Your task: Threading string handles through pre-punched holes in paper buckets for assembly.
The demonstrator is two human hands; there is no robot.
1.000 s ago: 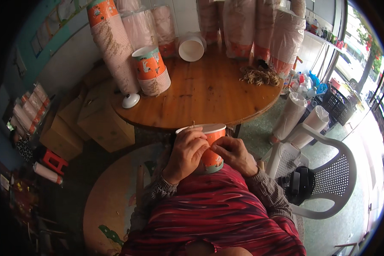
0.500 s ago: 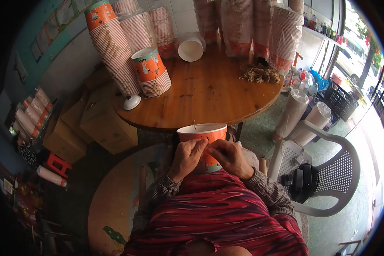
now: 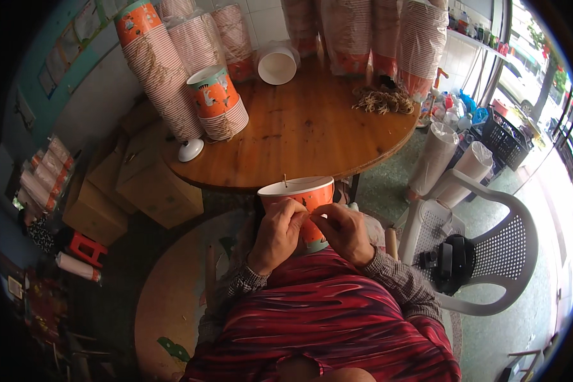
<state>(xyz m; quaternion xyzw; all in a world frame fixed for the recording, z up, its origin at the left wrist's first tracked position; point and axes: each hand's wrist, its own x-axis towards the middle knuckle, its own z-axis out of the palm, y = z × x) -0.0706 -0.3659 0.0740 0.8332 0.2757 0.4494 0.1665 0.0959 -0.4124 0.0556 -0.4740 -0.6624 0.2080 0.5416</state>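
Watching from far away, I see one round wooden table just beyond the fingers. One grey plastic chair stands at the right of the fingers. To their left, well apart, I count at least two cardboard boxes. On the table, farther than the fingers and to the left, one tall stack of cups is leaning; to the far right are at least four wrapped stacks. Two more wrapped columns stand on the floor, right of the fingers. One red stool is far left of them.

One orange paper cup is between my two hands, mouth up, directly behind the fingertips. My left hand and my right hand each have thumb and forefinger together, and the two pairs nearly meet; what they pinch is too small for me to tell. One bundle of twine lies beyond the fingers, to the right; one white lid, to the left. The smallest is one twine end, sticking up at the cup's rim, above the left fingers.
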